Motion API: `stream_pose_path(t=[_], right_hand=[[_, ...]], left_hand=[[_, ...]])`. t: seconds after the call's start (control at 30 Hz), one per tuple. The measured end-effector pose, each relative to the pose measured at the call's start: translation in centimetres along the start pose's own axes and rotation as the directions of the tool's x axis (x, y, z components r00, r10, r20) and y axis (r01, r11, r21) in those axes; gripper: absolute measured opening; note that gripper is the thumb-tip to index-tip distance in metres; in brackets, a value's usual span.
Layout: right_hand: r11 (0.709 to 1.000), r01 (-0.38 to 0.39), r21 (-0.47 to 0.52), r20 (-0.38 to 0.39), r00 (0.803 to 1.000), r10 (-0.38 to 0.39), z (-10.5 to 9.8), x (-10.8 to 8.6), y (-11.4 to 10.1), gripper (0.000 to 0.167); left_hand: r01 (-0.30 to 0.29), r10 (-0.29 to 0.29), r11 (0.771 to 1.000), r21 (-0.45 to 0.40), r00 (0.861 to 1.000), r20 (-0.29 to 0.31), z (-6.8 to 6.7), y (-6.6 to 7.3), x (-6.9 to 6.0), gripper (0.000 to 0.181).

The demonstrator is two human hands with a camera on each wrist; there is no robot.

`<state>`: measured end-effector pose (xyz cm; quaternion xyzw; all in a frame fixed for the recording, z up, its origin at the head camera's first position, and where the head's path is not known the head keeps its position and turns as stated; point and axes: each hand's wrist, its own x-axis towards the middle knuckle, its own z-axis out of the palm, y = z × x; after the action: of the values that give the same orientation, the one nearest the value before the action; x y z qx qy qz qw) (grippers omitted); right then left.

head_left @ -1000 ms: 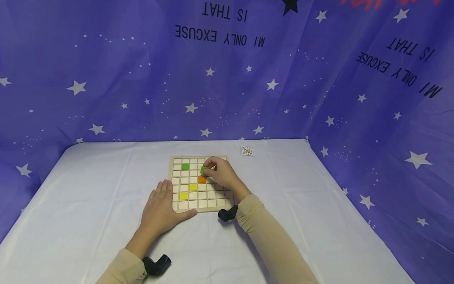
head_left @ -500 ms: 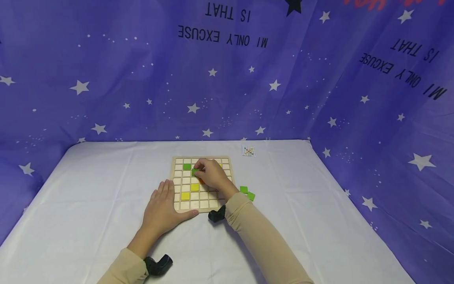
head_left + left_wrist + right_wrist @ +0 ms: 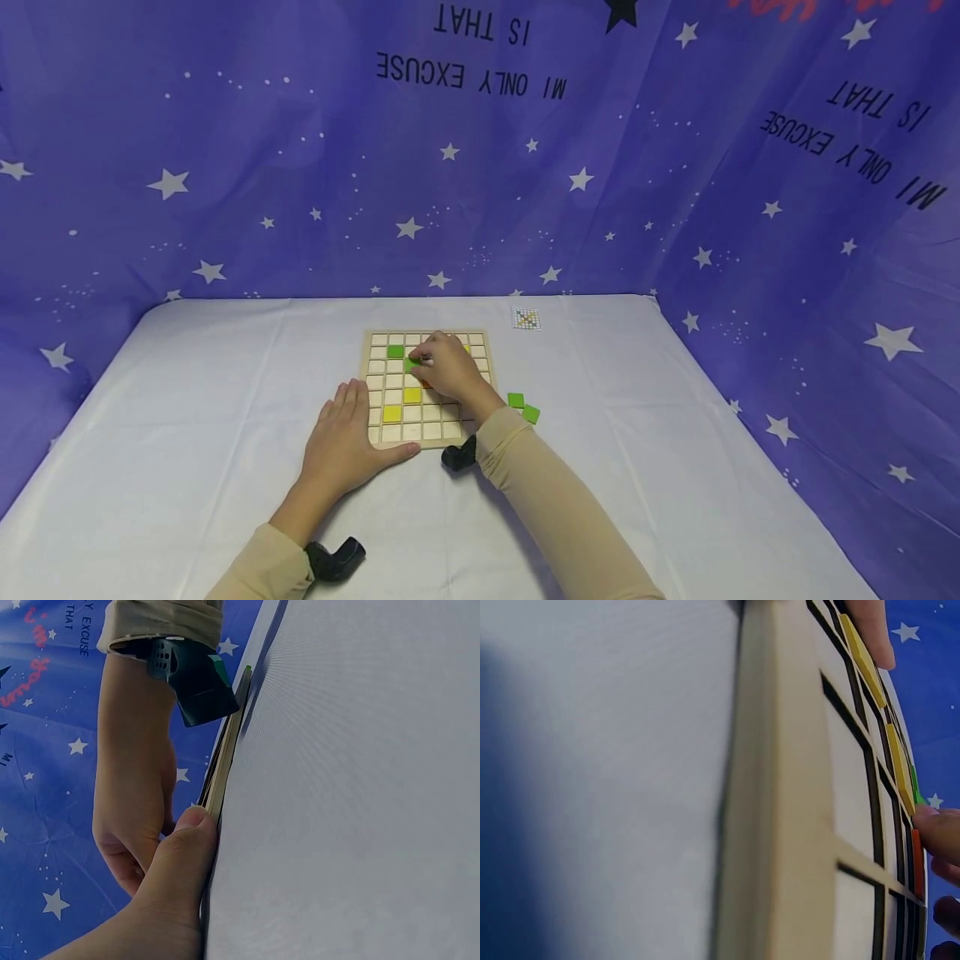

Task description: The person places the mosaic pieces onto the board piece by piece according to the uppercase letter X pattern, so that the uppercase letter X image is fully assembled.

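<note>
A square wooden grid board [image 3: 431, 445] lies on the white table. My left hand [image 3: 339, 442] rests along its left edge, fingers straight, thumb at the front edge. Over the middle of the board, my right hand [image 3: 450, 367] has curled fingers and thumb at the edges of a green tile [image 3: 412, 365], which lies at a cell and is partly covered. Another green tile [image 3: 395, 352] sits up and to its left. Nearer are two yellow tiles [image 3: 412, 395]; in the right wrist view, the thumb is close to an orange tile [image 3: 918, 859].
Right of the board lie two loose green tiles [image 3: 515, 400]. A small printed pattern card [image 3: 527, 319] is near the back of the table. One more yellow tile [image 3: 467, 350] shows behind my right hand. A purple star-print curtain [image 3: 330, 183] stands behind the table.
My right hand has moved left across the board with the green tile to its cell, baring the two loose green tiles. Lately its fingers have spread slightly. My left hand stays put.
</note>
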<state>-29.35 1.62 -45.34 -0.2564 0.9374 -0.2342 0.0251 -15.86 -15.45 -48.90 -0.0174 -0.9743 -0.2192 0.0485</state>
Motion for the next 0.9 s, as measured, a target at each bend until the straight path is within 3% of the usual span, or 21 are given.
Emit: stream_pose_path(t=[0.17,0.37,0.6,0.77,0.9], right_hand=[[0.999,0.027,-0.032,-0.02,0.999,-0.028,-0.3,-0.5,0.2,0.022],[0.997,0.053,0.052,-0.071,0.996,-0.049,-1.6,-1.5,1.7,0.027],[0.982,-0.032,0.188,-0.094,0.994,0.05,-3.7,-3.8,5.3,0.027],[0.979,-0.115,0.166,-0.083,0.988,0.13,-5.0,-5.7,7.9,0.026],[0.979,-0.147,0.139,-0.022,0.988,0.152,-6.0,-7.3,9.8,0.028]], left_hand=[[0.004,-0.004,1.0,-0.002,1.0,0.003,0.1,0.0,-0.1,0.144],[0.006,-0.006,1.0,-0.002,1.0,-0.005,0.1,0.0,-0.1,0.143],[0.009,-0.009,1.0,0.002,1.0,0.001,0.1,0.0,-0.1,0.143],[0.005,-0.005,1.0,0.006,1.0,0.004,0.1,-0.1,0.0,0.143],[0.0,0.0,1.0,0.002,1.0,0.003,0.1,-0.1,0.0,0.142]])
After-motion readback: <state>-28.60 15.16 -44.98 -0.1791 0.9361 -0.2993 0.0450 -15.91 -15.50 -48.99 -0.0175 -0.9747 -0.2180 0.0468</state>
